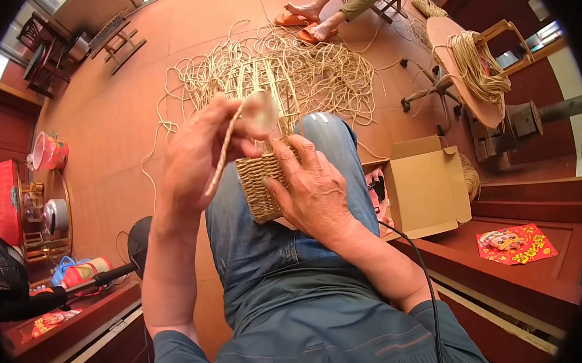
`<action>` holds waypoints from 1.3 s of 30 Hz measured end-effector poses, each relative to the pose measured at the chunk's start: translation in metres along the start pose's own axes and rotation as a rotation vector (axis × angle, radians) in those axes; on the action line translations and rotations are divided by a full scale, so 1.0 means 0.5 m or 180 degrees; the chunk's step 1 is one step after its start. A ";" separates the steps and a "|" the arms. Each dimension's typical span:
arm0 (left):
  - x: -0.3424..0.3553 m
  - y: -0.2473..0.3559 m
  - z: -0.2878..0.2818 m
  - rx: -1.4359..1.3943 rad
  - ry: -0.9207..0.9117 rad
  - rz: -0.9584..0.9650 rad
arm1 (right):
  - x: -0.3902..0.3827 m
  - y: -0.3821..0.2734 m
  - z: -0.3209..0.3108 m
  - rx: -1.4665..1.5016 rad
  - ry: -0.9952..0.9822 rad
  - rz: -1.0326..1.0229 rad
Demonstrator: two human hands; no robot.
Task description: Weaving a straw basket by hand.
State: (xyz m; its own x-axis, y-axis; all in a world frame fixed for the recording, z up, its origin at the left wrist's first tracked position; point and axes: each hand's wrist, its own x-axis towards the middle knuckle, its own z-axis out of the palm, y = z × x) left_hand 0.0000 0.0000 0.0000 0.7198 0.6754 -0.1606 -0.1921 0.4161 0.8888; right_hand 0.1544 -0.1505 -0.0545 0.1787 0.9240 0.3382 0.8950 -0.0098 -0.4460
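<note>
A half-woven straw basket (262,183) rests on my knee, its upright stakes (264,82) rising bare above the woven band. My left hand (201,154) is raised in front of it, pinching a twisted straw cord (224,149) that hangs down from my fingers. My right hand (315,190) lies against the basket's woven side, fingers spread over it and gripping it. Loose ends of the cord trail into a tangle of straw rope (296,66) on the floor beyond.
An open cardboard box (426,185) stands to my right. Another person's feet in orange sandals (307,22) sit past the rope pile. A round table (468,68) holds a coil of rope. A fan (7,275) and bottles are at my left.
</note>
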 end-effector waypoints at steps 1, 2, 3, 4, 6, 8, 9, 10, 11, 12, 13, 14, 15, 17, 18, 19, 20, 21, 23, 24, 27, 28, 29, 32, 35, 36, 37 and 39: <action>-0.008 -0.013 -0.001 -0.0299 0.0211 -0.0109 | 0.001 -0.001 0.000 0.0032 0.0007 0.0036; -0.014 -0.027 0.000 -0.0200 0.0333 -0.0038 | 0.001 -0.001 0.000 0.0054 0.0018 0.0080; -0.024 -0.060 0.022 0.0314 0.0715 0.0140 | -0.009 0.013 -0.009 0.0012 0.0019 0.0044; -0.027 -0.082 0.036 0.0866 0.1013 0.0313 | -0.010 0.016 -0.003 -0.0047 0.0080 0.0070; -0.043 -0.101 0.054 0.2409 0.1255 0.0791 | -0.001 0.011 0.011 0.0156 0.0249 -0.0023; -0.042 -0.127 0.068 0.3888 0.1315 0.1781 | 0.003 0.004 0.026 0.0167 0.0335 -0.0055; -0.028 -0.145 0.072 0.3986 0.1295 0.1885 | 0.002 0.005 0.031 0.0137 0.0404 -0.0043; -0.016 -0.158 0.073 0.4101 0.1293 0.1997 | 0.003 0.006 0.036 0.0149 0.0548 -0.0036; -0.008 -0.165 0.067 0.4128 0.1286 0.1611 | 0.001 0.007 0.030 0.0117 0.0479 0.0046; -0.005 -0.158 0.082 0.3914 0.1311 0.1416 | -0.002 0.005 0.027 0.0104 0.0398 0.0119; -0.002 -0.149 0.096 0.3711 0.1340 0.1211 | -0.005 0.007 0.030 0.0131 0.0425 0.0124; 0.011 -0.158 0.083 0.3683 0.1351 0.1346 | -0.004 0.008 0.028 0.0163 0.0459 0.0141; 0.009 -0.149 0.096 0.3384 0.1395 0.1171 | -0.004 0.008 0.027 0.0225 0.0485 0.0138; 0.004 -0.143 0.106 0.3070 0.1403 0.1132 | -0.005 0.009 0.027 0.0233 0.0453 0.0168; 0.002 -0.146 0.106 0.3069 0.1384 0.1130 | -0.005 0.010 0.030 0.0241 0.0467 0.0131; 0.001 -0.149 0.106 0.3278 0.1435 0.1124 | -0.006 0.011 0.032 0.0251 0.0482 0.0091; -0.001 -0.152 0.106 0.3488 0.1486 0.1120 | -0.008 0.013 0.033 0.0247 0.0490 0.0103; -0.003 -0.156 0.103 0.3490 0.1470 0.1123 | -0.010 0.014 0.033 0.0275 0.0493 0.0104; -0.006 -0.165 0.097 0.3682 0.1469 0.1376 | -0.010 0.019 0.033 0.0292 0.0510 0.0121; -0.011 -0.167 0.095 0.3694 0.1454 0.1372 | -0.011 0.018 0.033 0.0343 0.0540 0.0075; -0.023 -0.178 0.081 0.3742 0.1728 0.1307 | -0.014 0.013 0.033 0.0436 0.0633 0.0050; -0.029 -0.179 0.076 0.3684 0.1802 0.1343 | -0.017 0.009 0.035 0.0479 0.0684 0.0050; -0.034 -0.179 0.071 0.3624 0.1878 0.1379 | -0.020 0.007 0.037 0.0697 0.0866 0.0005; -0.052 -0.172 0.034 0.3910 0.2051 0.1656 | -0.021 -0.012 0.036 0.0852 0.0936 -0.0188; -0.062 -0.161 0.002 0.3968 0.2034 0.1434 | -0.006 -0.013 0.042 0.0463 0.0715 -0.0410; -0.061 -0.160 -0.013 0.4133 0.1918 0.1742 | 0.000 -0.014 0.046 0.0361 0.0732 -0.0458; -0.062 -0.161 -0.021 0.4141 0.1977 0.1834 | 0.004 -0.015 0.056 0.0366 0.0735 -0.0458; -0.073 -0.147 -0.025 0.3961 0.2046 0.1515 | 0.009 -0.014 0.068 0.0157 0.0781 -0.0604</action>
State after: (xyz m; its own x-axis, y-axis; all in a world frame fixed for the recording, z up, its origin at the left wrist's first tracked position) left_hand -0.0205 -0.0473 -0.0649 0.2787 0.8812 0.3818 0.6014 -0.4701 0.6460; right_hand 0.1352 -0.1333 -0.0782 0.1089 0.7876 0.6065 0.9020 0.1782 -0.3933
